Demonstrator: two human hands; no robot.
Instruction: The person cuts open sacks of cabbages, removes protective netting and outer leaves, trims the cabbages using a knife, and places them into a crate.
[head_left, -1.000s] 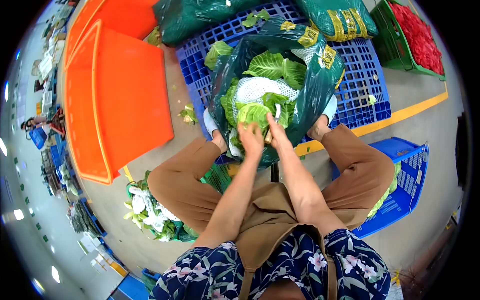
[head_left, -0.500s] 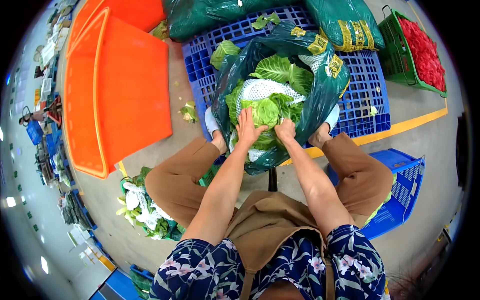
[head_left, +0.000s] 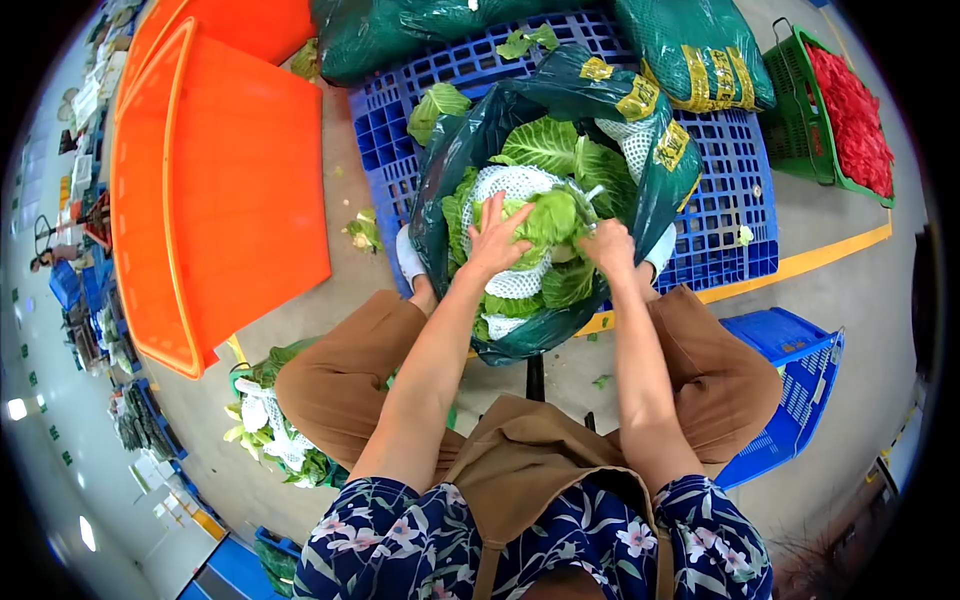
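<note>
A green cabbage [head_left: 550,218] lies on white netting [head_left: 515,183] inside the open dark green bag [head_left: 435,190]. My left hand [head_left: 495,235] rests on the cabbage's left side with its fingers spread. Just right of the cabbage, my right hand [head_left: 608,245] is closed; a small pale and metallic piece, perhaps a blade, shows above its fingers, too small to name surely. Loose cabbage leaves [head_left: 540,145] line the bag around the netting. The bag stands between my feet, at the near edge of a blue pallet [head_left: 735,180].
Orange bins [head_left: 250,190] stand at the left. Full green bags [head_left: 675,50] lie on the pallet's far side. A green crate [head_left: 800,110] with red material is at the upper right, a blue crate [head_left: 775,430] at the lower right. Netted vegetables [head_left: 275,420] sit at the lower left.
The cabbage has turned, and my hands have moved up a little in the view. My left hand's fingers have spread across it, while my right hand has shifted to the right.
</note>
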